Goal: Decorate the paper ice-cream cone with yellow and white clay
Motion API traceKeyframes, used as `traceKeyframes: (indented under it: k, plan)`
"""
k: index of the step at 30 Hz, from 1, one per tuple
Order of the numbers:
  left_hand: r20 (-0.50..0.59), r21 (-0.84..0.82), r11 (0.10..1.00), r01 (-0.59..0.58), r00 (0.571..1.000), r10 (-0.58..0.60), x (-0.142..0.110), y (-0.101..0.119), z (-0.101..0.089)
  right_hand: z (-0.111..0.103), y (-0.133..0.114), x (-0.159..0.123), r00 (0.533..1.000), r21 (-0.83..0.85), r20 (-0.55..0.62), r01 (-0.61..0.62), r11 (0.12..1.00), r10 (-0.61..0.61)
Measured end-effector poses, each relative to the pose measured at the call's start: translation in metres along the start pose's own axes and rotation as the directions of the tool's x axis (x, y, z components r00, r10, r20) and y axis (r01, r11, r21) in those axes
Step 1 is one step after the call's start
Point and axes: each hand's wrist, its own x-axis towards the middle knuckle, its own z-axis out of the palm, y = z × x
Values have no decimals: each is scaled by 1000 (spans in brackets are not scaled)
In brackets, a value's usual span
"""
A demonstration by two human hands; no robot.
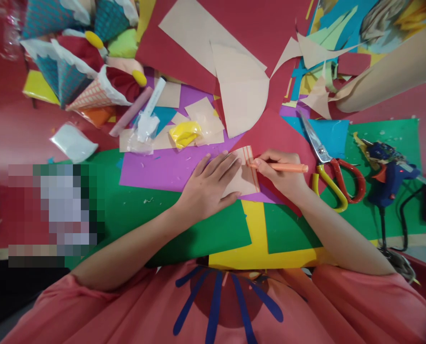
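Observation:
My left hand [208,185] lies flat with fingers stretched out, pressing on a small beige paper piece [247,177] that bears red lines near its top edge. My right hand [281,173] is closed around an orange marker [288,167], its tip touching the beige piece at its right side. The piece rests on a purple sheet [162,167] and a red sheet [270,134], over green sheets [134,210] and a yellow sheet [256,229].
Scissors [327,162] with red and yellow handles lie right of my right hand. A blue glue gun [385,172] with cord sits further right. Paper cones [72,76], a glue stick [153,100], yellow foam [184,134] and beige cutouts [241,91] lie beyond. Another person's arm [388,71] reaches in top right.

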Motion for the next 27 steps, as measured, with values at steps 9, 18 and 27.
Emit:
traceKeyframes:
  k: [9, 18, 27]
  plan:
    - [15, -27, 1000, 11, 1000, -11, -1, -1, 0, -1, -4, 0, 999, 53, 27, -43, 998, 41]
    - [21, -67, 996, 53, 998, -52, -1, -1, 2, -1, -4, 0, 993, 166, -56, -96, 981, 106]
    - [25, -48, 997, 52, 998, -51, 0, -1, 1, 1, -1, -1, 1000, 58, -8, -27, 998, 27]
